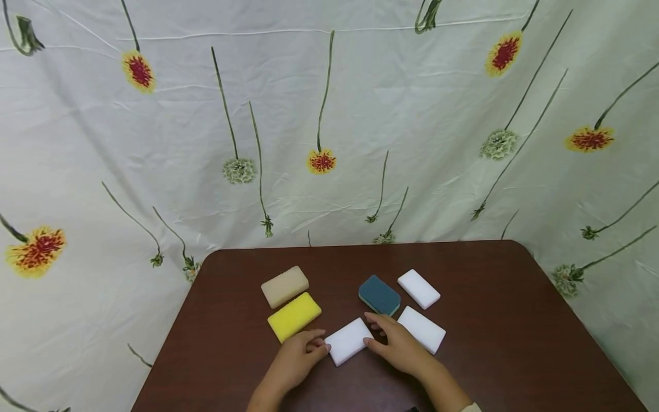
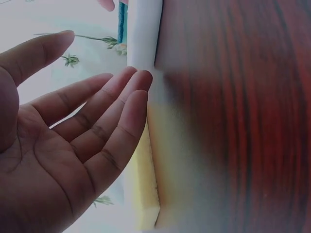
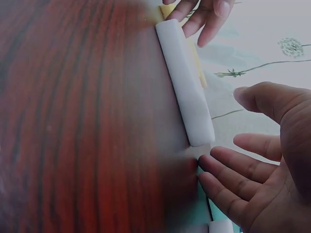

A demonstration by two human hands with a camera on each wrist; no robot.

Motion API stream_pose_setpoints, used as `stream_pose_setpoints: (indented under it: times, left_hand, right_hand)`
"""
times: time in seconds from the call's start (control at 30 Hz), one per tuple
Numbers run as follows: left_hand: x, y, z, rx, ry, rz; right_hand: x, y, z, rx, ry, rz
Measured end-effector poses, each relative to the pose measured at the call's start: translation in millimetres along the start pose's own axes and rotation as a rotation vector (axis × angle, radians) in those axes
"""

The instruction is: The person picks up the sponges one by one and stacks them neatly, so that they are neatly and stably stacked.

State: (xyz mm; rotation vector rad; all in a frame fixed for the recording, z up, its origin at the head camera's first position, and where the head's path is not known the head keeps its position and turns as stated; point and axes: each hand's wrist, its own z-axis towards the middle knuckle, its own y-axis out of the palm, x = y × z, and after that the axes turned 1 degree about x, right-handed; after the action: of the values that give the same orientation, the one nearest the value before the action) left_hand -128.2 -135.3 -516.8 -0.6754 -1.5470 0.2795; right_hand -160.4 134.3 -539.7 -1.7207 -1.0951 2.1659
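A white sponge block (image 1: 349,341) lies flat and slightly askew near the front middle of the table. My left hand (image 1: 296,359) is at its left end, and the left wrist view shows the fingers (image 2: 109,116) loosely bent with the thumb held apart. At the other end is my right hand (image 1: 404,350), its thumb near the block's right edge in the head view. The right wrist view shows that hand's fingers (image 3: 243,179) spread and relaxed, gripping nothing. Whether any fingertip touches the block, I cannot tell.
A yellow sponge (image 1: 294,316) and a beige sponge (image 1: 285,286) lie to the left. Behind my right hand sits a dark blue sponge (image 1: 379,294). Two more white blocks, one farther back (image 1: 419,288) and one nearer (image 1: 422,328), lie right. Flowered cloth (image 1: 288,114) hangs behind the brown table (image 1: 515,320).
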Motion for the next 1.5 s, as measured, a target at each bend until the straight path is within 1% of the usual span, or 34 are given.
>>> stream_pose_setpoints:
  times: [0.17,0.3,0.4,0.6,0.77,1.0,1.13,1.3,1.37,1.5]
  left_hand:
    - [-0.4,1.9,0.7,-0.006,0.027,0.002]
    - [-0.8,3.7,3.5,-0.007,0.034,0.012]
    - [-0.8,5.0,7.0,-0.002,0.027,0.005]
    - [-1.9,8.0,16.6,0.000,-0.005,-0.061]
    - [-4.6,10.4,22.9,0.001,-0.029,-0.118]
    - [-8.3,13.7,30.3,0.021,-0.052,-0.153]
    - [-10.6,15.0,33.3,0.035,-0.075,-0.204]
    - [-13.3,15.9,34.6,0.025,-0.102,-0.290]
    - [-14.0,16.1,34.8,0.020,-0.102,-0.307]
    - [-14.8,16.8,36.1,0.018,-0.098,-0.318]
  right_hand:
    - [0.7,0.7,1.1,-0.011,0.007,0.006]
    - [0.6,1.7,2.0,-0.015,0.015,0.016]
    - [1.5,2.2,2.6,-0.011,0.024,0.012]
    - [6.1,5.1,6.1,0.010,0.030,-0.026]
    - [8.9,8.5,8.8,0.029,0.043,-0.030]
    - [10.6,11.3,10.0,0.048,0.071,-0.013]
    - [11.3,11.6,10.9,0.042,0.083,0.002]
    - [12.6,12.5,11.7,0.047,0.083,0.017]
    - [13.1,13.2,11.6,0.055,0.074,0.011]
    - [12.5,14.0,10.6,0.072,0.086,-0.002]
